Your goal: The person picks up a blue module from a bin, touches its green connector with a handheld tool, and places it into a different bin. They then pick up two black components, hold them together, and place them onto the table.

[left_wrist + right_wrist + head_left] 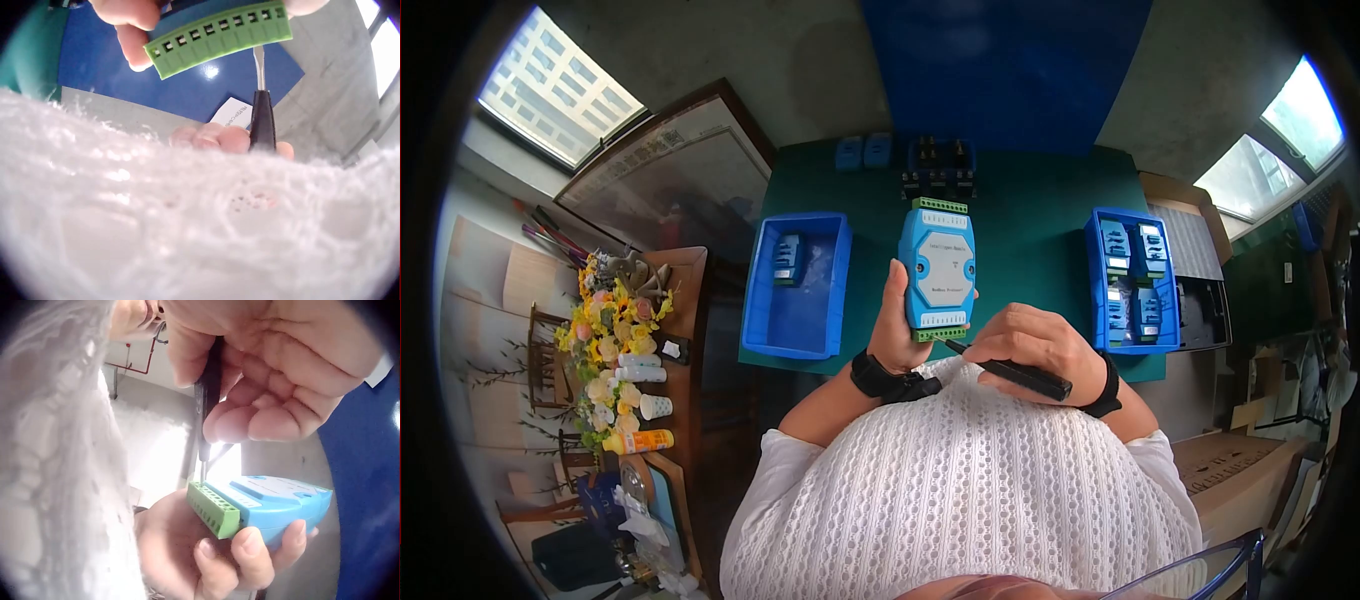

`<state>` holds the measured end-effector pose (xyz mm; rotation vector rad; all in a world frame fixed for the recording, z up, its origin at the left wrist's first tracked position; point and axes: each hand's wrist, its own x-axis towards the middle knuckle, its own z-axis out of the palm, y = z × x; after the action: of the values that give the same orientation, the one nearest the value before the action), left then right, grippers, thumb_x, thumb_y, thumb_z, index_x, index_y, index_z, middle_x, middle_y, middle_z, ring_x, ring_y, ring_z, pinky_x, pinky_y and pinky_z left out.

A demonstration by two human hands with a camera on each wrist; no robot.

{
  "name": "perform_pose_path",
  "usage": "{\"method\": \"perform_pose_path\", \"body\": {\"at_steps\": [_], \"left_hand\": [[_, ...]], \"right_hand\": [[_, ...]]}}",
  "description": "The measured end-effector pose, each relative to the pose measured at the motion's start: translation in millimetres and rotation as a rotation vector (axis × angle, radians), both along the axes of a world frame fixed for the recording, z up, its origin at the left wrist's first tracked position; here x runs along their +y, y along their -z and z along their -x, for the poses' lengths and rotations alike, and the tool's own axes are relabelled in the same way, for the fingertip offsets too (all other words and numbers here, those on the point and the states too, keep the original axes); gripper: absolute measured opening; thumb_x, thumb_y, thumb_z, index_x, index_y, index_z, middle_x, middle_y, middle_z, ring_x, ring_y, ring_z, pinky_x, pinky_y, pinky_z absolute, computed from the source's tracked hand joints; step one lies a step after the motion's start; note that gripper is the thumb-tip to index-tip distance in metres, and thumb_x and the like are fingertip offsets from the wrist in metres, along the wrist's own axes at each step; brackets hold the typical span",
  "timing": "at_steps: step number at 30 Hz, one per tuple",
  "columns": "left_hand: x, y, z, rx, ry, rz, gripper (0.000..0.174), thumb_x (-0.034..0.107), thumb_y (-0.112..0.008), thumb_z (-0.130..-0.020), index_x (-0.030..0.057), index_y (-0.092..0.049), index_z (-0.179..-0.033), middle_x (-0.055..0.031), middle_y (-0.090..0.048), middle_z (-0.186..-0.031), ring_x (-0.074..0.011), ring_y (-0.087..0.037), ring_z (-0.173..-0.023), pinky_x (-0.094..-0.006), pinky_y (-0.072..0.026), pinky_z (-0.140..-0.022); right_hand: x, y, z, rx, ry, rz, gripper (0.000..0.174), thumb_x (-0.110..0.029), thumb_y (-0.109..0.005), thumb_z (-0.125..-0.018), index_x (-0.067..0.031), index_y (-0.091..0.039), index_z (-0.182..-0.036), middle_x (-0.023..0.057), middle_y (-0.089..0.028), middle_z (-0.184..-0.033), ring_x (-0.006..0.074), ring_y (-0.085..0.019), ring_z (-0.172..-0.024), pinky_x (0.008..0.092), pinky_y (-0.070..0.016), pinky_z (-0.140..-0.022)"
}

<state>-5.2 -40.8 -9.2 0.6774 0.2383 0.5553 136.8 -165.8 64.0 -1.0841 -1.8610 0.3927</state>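
The left hand [893, 325] grips a blue module [941, 262] with a grey label, its green terminal blocks at the top and bottom ends. In the right hand [1030, 345] is a black-handled screwdriver [1025, 378], pinched between thumb and fingers. The screwdriver's metal tip meets the lower green terminal block [940, 334] near one end, as the right wrist view shows at the block [214, 509]. From the left wrist, the screwdriver [262, 119] stands against the block's edge, beside a row of square openings.
A blue bin [795, 345] at the left holds one module; another bin [1135, 345] at the right holds several. Two blue modules [864, 152] and some dark parts with brass fittings [940, 160] lie at the back of the green table [1020, 200]. Flowers [615, 325] stand far left.
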Motion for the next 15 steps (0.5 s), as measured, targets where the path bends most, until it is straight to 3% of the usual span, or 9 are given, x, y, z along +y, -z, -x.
{"method": "perform_pose_path", "body": {"at_steps": [5,15], "left_hand": [[0,-7,1,-0.035,0.0,-0.035,0.069,0.062,-0.032,-0.087,0.004,-0.041,-0.124,-0.0112,-0.056,-0.109,-0.0211,-0.059,-0.095,-0.0333,-0.0529,-0.077],[-5,-13,2,0.047,-0.16,-0.226,0.077,0.067,-0.027,-0.086,0.0026,-0.039,-0.126,-0.0127,-0.053,-0.112,-0.0224,-0.055,-0.101,-0.0357,-0.0478,-0.083]], "right_hand": [[1,3,1,0.048,0.056,0.019,0.028,-0.012,-0.075,-0.067,-0.003,-0.061,-0.09,0.0098,-0.061,-0.076,0.024,-0.06,-0.07,0.0317,-0.048,-0.061],[16,17,8,0.072,0.268,-0.359,0.036,-0.035,-0.08,-0.063,-0.0064,-0.06,-0.068,0.004,-0.057,-0.056,0.016,-0.056,-0.048,0.0235,-0.0407,-0.043]]}}
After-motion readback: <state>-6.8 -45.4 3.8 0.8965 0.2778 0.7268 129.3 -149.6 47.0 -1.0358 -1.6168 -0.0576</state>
